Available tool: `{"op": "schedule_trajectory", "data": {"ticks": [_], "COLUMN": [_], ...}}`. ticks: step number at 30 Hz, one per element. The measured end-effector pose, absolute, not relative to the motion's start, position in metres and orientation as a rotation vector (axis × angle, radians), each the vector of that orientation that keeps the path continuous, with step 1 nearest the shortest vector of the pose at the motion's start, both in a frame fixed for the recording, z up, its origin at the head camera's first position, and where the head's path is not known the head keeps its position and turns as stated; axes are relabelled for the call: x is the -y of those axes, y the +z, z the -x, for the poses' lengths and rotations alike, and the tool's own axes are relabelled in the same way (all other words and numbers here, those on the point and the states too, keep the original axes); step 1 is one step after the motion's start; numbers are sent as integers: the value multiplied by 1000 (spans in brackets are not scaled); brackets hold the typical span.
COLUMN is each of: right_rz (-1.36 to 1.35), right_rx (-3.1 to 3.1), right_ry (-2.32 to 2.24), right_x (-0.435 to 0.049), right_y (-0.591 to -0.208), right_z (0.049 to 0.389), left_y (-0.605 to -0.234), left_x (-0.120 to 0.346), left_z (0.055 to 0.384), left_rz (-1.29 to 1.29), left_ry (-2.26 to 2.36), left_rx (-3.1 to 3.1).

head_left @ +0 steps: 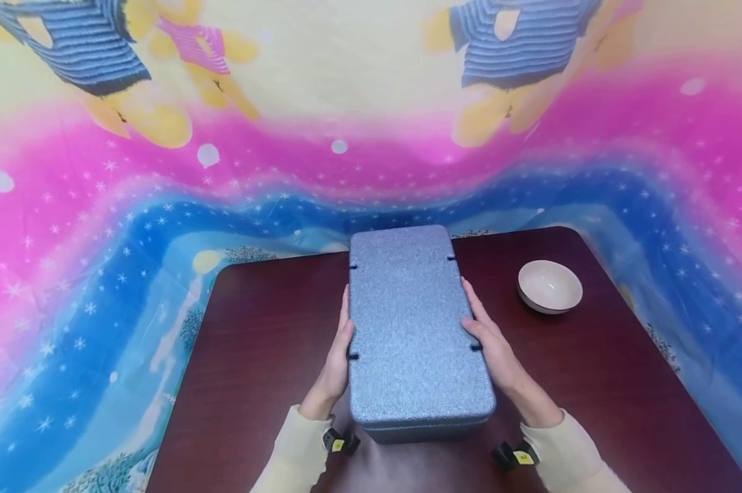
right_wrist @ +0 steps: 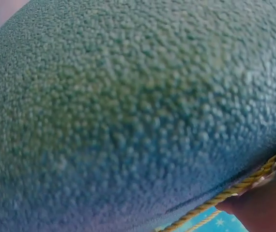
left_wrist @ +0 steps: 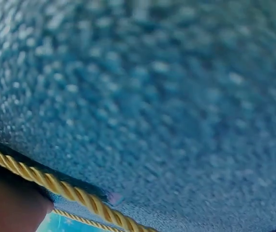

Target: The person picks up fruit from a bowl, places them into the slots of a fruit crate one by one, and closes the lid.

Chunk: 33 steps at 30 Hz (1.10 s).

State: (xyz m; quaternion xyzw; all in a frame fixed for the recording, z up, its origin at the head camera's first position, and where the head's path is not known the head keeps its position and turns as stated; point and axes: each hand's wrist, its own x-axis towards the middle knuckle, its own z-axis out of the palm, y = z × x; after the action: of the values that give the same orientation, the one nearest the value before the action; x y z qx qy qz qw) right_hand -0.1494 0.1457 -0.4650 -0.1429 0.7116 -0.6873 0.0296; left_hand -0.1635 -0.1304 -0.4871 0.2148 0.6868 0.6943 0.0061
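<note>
A grey-blue, grainy foam box [head_left: 416,322] with rounded corners and a lid on top stands in the middle of the head view, its long side pointing away from me. My left hand [head_left: 336,356] grips its left side, and my right hand [head_left: 497,352] grips the right side. Both thumbs lie near the lid's edges, with the other fingers partly hidden along the sides. Twisted golden cord [left_wrist: 63,186] runs beside the left hand in its wrist view; similar cord [right_wrist: 239,186] passes by the right hand. Whether the box touches the table cannot be told.
A white bowl [head_left: 550,286] sits at the right rear of the dark reddish-brown table [head_left: 266,329]. Behind and beside the table hangs a patterned cloth [head_left: 371,157] in pink, blue and cream, with bears and snowflakes.
</note>
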Motion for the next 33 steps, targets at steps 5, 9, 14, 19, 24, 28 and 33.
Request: {"op": "schedule_trajectory", "data": {"ticks": [5,9,14,19,24,28,33], "right_rz": [478,467,385,313,276,201,97], "right_rx": [-2201,-2227,-2294,-2458,-2377,-2218,-2400], "right_ry": [-2135,-2152,-2073,-1897,-2094,-2163,-1930], "right_x": [-146,-144,-146,-163,-169,-166,-159], "right_y": [-468,-467,-461,-445,-431,-436,-453], "right_z": [147,147,152,176,233,279,301], "left_y": [-489,-487,-485,-473,-455,-448,-453], "left_x": [130,130,132,143,153,150,142], "left_z": [157,155,158,181,244,294,316], "left_rz": [-627,-610,-576,-404,-380,-321,-177], "left_ry": [2178,2208,2212,2235,2267,2192,1929], "left_rx": [-2173,-2185,-2204,-2345,-2371,-2260,-2320]}}
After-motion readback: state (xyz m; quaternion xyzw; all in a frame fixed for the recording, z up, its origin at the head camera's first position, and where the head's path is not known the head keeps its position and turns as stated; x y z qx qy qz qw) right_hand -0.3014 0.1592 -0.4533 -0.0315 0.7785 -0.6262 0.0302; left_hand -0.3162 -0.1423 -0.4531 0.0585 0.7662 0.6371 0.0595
